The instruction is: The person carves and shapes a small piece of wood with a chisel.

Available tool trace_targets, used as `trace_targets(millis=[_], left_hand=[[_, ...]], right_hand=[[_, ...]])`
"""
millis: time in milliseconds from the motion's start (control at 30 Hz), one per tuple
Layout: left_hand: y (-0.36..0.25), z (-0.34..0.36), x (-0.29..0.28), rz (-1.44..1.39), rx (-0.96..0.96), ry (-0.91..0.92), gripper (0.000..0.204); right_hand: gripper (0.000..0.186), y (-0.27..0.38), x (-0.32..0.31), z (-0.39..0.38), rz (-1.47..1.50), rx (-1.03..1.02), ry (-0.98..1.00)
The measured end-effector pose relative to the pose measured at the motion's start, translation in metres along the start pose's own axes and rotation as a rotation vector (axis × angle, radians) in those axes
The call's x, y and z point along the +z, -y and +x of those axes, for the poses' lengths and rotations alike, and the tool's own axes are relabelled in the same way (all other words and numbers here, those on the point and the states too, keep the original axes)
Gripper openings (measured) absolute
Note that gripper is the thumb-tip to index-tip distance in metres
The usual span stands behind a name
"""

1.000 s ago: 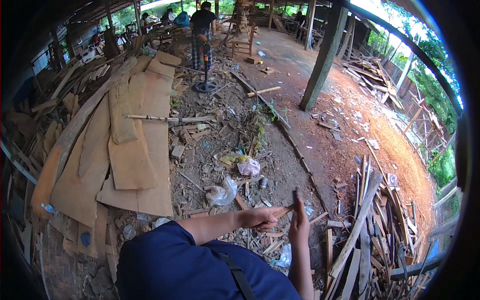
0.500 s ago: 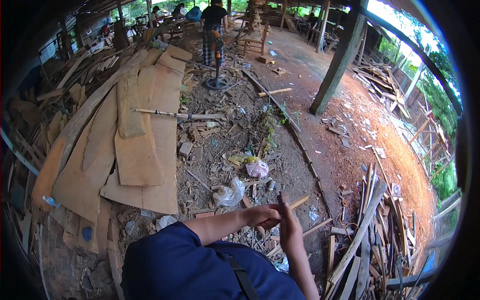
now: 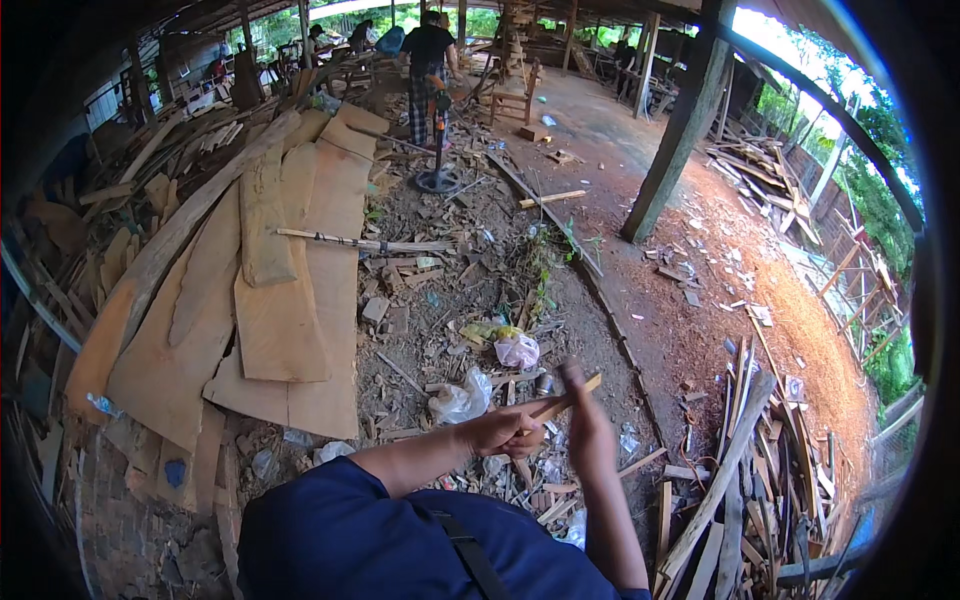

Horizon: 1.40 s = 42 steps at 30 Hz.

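Observation:
My left hand (image 3: 508, 432) is closed around a thin pale wooden stick (image 3: 553, 407). Its far end slants up to the right, past my right hand (image 3: 592, 432). That hand is raised on edge beside the stick and slightly blurred. A small dark brown piece (image 3: 571, 374) shows at its fingertips; its kind is too blurred to tell. Below both hands lies ground littered with wood scraps. A clear plastic bag (image 3: 462, 397) lies just beyond my left hand, and a pinkish-white bag (image 3: 517, 351) sits farther off.
Large flat boards (image 3: 282, 330) are stacked at the left. A heap of wood offcuts (image 3: 712, 485) lies at the right, near a leaning post (image 3: 682, 130). Ahead stand an orange-topped machine with a round base (image 3: 437, 181), another person (image 3: 430, 60) and a wooden chair (image 3: 515, 97).
My left hand has drawn left and a little lower, with the stick shifting along. My right hand has moved slightly right, its fingertips higher. The view has tilted slightly.

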<state>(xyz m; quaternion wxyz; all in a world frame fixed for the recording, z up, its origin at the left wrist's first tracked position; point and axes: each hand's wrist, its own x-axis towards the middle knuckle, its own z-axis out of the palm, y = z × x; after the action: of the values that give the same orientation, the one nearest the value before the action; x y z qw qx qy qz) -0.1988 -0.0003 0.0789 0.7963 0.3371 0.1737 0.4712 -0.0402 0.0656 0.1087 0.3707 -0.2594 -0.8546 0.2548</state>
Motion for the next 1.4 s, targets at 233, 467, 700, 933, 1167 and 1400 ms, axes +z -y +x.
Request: trace_targets(millis=[233, 467, 700, 933, 1167, 1400], left_hand=[[0.008, 0.004, -0.023, 0.084, -0.09, -0.13, 0.071], [0.003, 0.002, -0.009, -0.02, -0.014, 0.024, 0.072], [0.007, 0.008, -0.023, -0.072, -0.064, -0.026, 0.072], [0.037, 0.019, -0.065, -0.033, -0.037, -0.068, 0.055], [-0.001, 0.003, -0.021, -0.058, 0.021, 0.059, 0.066], [0.008, 0.017, -0.025, -0.214, 0.126, -0.071, 0.059]], right_hand=[[0.055, 0.016, 0.015, -0.013, -0.022, 0.083, 0.194], [0.05, -0.039, 0.0, -0.004, -0.079, 0.28, -0.082], [0.055, -0.024, 0.008, -0.008, -0.065, 0.295, 0.133], [0.045, 0.012, 0.006, -0.012, -0.166, 0.08, 0.298], [0.039, -0.045, -0.022, 0.008, 0.052, 0.223, -0.16], [0.052, -0.042, 0.01, -0.014, 0.426, 0.202, -0.403]])
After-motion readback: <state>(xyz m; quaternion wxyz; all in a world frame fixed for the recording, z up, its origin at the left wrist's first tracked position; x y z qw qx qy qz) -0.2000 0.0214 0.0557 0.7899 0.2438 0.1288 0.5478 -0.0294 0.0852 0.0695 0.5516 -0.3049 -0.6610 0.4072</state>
